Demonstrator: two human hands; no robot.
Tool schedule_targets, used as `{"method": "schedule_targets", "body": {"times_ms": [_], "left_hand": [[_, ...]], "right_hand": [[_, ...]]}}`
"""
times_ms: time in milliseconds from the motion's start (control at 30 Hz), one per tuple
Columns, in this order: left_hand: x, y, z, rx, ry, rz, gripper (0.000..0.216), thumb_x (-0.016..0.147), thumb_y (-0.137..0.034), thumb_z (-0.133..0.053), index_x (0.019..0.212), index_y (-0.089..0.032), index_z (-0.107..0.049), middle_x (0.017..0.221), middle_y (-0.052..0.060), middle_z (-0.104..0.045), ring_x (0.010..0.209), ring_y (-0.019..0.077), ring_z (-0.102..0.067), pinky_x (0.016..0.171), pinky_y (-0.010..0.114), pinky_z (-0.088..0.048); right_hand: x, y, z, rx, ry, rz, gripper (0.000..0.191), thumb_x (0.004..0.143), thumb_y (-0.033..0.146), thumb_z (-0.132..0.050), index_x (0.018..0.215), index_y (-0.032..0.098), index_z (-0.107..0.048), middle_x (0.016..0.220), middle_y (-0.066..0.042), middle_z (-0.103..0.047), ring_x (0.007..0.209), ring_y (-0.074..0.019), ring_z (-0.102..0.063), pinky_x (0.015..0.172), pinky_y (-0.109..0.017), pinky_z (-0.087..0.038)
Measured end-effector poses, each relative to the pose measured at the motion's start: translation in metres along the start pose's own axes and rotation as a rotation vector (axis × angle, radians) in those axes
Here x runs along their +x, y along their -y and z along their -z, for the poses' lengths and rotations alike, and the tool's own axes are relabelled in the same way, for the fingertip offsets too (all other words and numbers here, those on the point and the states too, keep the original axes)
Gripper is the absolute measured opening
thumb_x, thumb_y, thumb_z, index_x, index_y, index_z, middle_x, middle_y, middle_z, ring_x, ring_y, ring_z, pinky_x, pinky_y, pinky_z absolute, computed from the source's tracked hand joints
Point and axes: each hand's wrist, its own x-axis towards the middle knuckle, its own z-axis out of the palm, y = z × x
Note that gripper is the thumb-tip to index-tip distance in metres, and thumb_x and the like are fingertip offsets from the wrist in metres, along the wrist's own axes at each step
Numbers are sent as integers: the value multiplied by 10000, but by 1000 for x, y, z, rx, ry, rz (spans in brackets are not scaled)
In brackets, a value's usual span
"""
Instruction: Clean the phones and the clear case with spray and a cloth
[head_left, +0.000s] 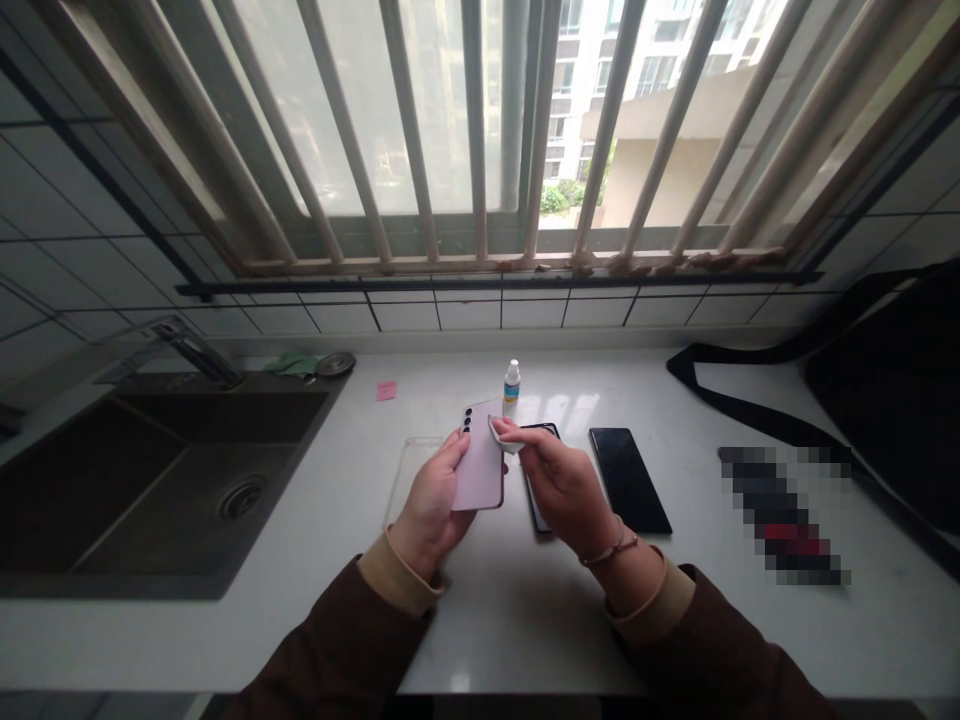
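Lilac phone (481, 465) gripped w/ left hand (427, 500); right hand (564, 487) pinches white cloth (503, 436) against its back. Bottle label (511, 388) unreadable.

black phones (630, 480) hem in the right hand (562, 490).

Soft daylight comes through a wide window (450, 110) fitted with pale, rust-flecked security bars (607, 130). Outside stand an apartment building (667, 120) and green shrubs (555, 198). White tiles with dark grout (465, 315) line the wall below and beside the window. A white stone surface (525, 640) runs along the wall, with a dark inset sink (150, 490) and a metal faucet (184, 345) at its left end.
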Motion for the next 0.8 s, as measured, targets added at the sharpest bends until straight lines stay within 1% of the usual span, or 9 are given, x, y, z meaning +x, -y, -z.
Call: {"method": "schedule_targets", "body": {"times_ms": [100, 200, 267, 367, 433, 533, 667, 733, 800], "left_hand": [[8, 0, 2, -111, -115, -77, 282, 1057, -196, -511, 1280, -110, -661, 979, 118, -782, 766, 190, -761, 733, 292, -635], [13, -3, 4, -172, -204, -146, 309, 1070, -220, -484, 1282, -73, -655, 956, 138, -781, 814, 219, -770, 824, 344, -643], [12, -5, 4, -186, -191, -184, 388, 1091, -320, -453, 1297, -61, -656, 960, 162, -784, 806, 243, -770, 828, 387, -645], [8, -11, 3, -206, -130, -263, 555, 1104, -502, -378, 1368, -92, -642, 1048, 199, -791, 827, 267, -776, 811, 421, -642], [5, -14, 2, -240, -115, -299, 598, 1100, -551, -354, 1412, -120, -627, 1116, 211, -786, 913, 284, -787, 844, 431, -637], [3, -17, 0, -277, -90, -290, 555, 1096, -534, -392, 1432, -159, -625, 1143, 191, -782, 1048, 312, -780, 938, 489, -619], [1, -13, 1, -234, -24, -268, 535, 1061, -560, -525, 1441, -197, -626, 1247, 177, -761, 1204, 332, -732, 1074, 555, -562], [0, -9, 3, -187, 19, -302, 531, 1022, -533, -639, 1452, -223, -617, 1330, 167, -736, 1285, 326, -694, 1124, 535, -534], [1, -4, 6, -129, 55, -352, 539, 974, -484, -741, 1447, -256, -616, 1366, 139, -724, 1339, 311, -663, 1147, 504, -522]], "right_hand": [[-3, 0, -4, 58, 134, 4, 298, 1107, 205, -477, 1283, 283, -704, 1429, -38, -726, 1427, -217, -614, 1228, -454, -507], [-4, 1, -4, 129, 200, -13, 294, 1108, 213, -479, 1272, 279, -714, 1417, -46, -733, 1409, -224, -632, 1217, -455, -514], [-5, 3, -4, 168, 224, -26, 284, 1107, 229, -489, 1264, 278, -722, 1404, -53, -741, 1392, -233, -648, 1204, -452, -522], [-4, 5, -3, 205, 228, -77, 276, 1108, 273, -507, 1265, 284, -733, 1383, -57, -754, 1354, -242, -677, 1161, -439, -544], [-3, 2, -4, 221, 167, -163, 269, 1102, 337, -527, 1246, 279, -748, 1322, -69, -780, 1274, -254, -721, 1087, -429, -579], [0, -10, -6, 313, -27, -390, 307, 1058, 471, -585, 1172, 247, -761, 1218, -92, -803, 1107, -267, -767, 935, -412, -624], [4, -29, -9, 527, -305, -703, 415, 896, 560, -751, 1130, 218, -750, 1107, -89, -809, 978, -248, -762, 798, -354, -621], [5, -33, -10, 625, -344, -764, 460, 824, 556, -814, 1114, 204, -755, 1096, -88, -809, 965, -238, -757, 798, -341, -611], [6, -32, -11, 689, -327, -780, 486, 776, 546, -855, 1099, 193, -767, 1093, -91, -810, 951, -229, -754, 793, -329, -602]]}}
